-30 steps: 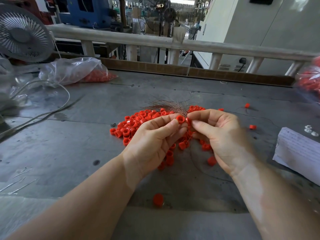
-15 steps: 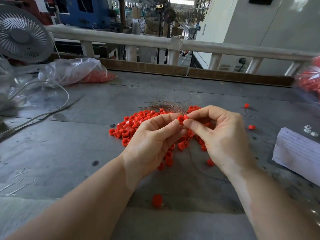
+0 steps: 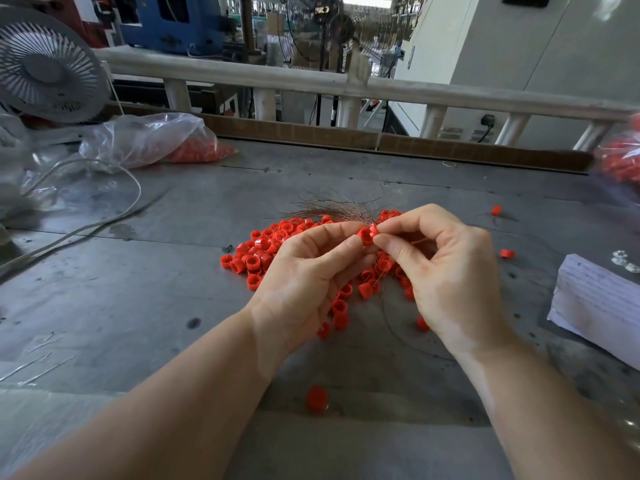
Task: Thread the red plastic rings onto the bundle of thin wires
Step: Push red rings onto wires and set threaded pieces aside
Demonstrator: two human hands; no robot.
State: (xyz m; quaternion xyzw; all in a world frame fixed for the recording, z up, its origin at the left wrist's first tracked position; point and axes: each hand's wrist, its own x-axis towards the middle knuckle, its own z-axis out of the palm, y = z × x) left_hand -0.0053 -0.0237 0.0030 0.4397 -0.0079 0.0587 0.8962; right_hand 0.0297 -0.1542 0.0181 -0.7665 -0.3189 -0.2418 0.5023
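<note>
Both hands are now a little higher above the red rings (image 3: 263, 251) on the worktop (image 3: 138, 306). The left hand (image 3: 304, 282) still pinches one ring (image 3: 364, 236), and the right hand (image 3: 450, 271) fingers (image 3: 384, 241), more curled than before, pinch the wires (image 3: 332, 211) beside it.

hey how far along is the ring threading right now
Early, by the look of it. Done: I can't make out any finished strings of rings. In hand: the left hand and right hand pinch a red ring at the base of the wire bundle. Left: a big pile of loose rings on the table, plus bagged rings behind.
</note>
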